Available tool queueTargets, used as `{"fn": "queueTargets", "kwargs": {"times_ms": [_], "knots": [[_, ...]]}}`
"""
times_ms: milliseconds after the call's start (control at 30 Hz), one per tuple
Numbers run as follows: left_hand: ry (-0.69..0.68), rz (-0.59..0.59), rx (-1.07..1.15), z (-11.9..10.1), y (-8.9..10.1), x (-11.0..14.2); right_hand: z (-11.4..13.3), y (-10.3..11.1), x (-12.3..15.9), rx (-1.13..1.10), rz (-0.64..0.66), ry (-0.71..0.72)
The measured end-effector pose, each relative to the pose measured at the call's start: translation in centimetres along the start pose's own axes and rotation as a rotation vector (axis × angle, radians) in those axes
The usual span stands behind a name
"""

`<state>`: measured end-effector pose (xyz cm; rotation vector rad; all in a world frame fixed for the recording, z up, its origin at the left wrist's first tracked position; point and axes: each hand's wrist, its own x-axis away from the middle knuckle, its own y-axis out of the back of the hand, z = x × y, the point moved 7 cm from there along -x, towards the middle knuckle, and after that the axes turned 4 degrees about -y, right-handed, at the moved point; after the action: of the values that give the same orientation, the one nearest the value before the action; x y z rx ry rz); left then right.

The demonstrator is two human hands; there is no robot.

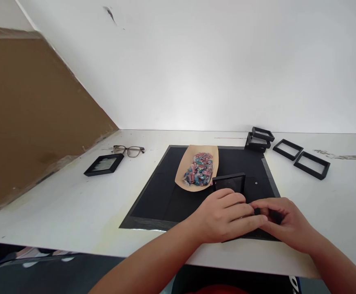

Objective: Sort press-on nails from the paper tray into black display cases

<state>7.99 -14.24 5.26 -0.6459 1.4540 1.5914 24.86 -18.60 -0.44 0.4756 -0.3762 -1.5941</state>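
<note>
A black frame with a clear panel (229, 181) stands tilted up on the black mat, just behind my left hand (226, 216). My left hand lies over the lower part, its fingers together and reaching right toward the other hand; what is under them is hidden. Thumb and fingers of my right hand (284, 222) are brought together in a pinch, meeting the left fingertips. Whatever is between the fingertips is covered or too small to name. Beyond the frame, a tan paper tray (180, 173) holds a heap of small pink and teal wrapped pieces (200, 169).
The black mat (153, 196) lies on the white table (58, 200). Far right are stacked black frames (259, 139) and two loose ones (288, 149). Eyeglasses (129, 151) and another black frame (104, 164) lie left. Brown board (37, 114) and white wall border the table.
</note>
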Motion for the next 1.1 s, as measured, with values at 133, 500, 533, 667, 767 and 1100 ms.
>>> {"fn": "queueTargets", "kwargs": {"times_ms": [133, 500, 533, 667, 767, 1100], "knots": [[0.051, -0.026, 0.047, 0.6, -0.1, 0.4, -0.1, 0.1, 0.0, -0.010, -0.017, 0.001], [0.120, -0.055, 0.051, 1.7, 0.2, 0.7, -0.7, 1.5, 0.0, 0.024, -0.117, -0.042], [0.136, -0.077, 0.043, 1.9, 0.2, 0.8, -0.9, 1.7, -0.1, 0.034, -0.121, -0.056], [0.187, -0.128, -0.003, 2.5, 0.5, 1.1, -1.7, 1.5, -0.4, 0.070, -0.080, -0.119], [0.230, -0.146, -0.051, 3.0, 0.7, 1.2, -2.1, 1.0, -0.5, 0.096, -0.011, -0.163], [0.428, -0.072, -0.167, 4.8, 0.7, 2.2, -2.2, 0.4, -0.3, 0.149, 0.151, -0.159]]}}
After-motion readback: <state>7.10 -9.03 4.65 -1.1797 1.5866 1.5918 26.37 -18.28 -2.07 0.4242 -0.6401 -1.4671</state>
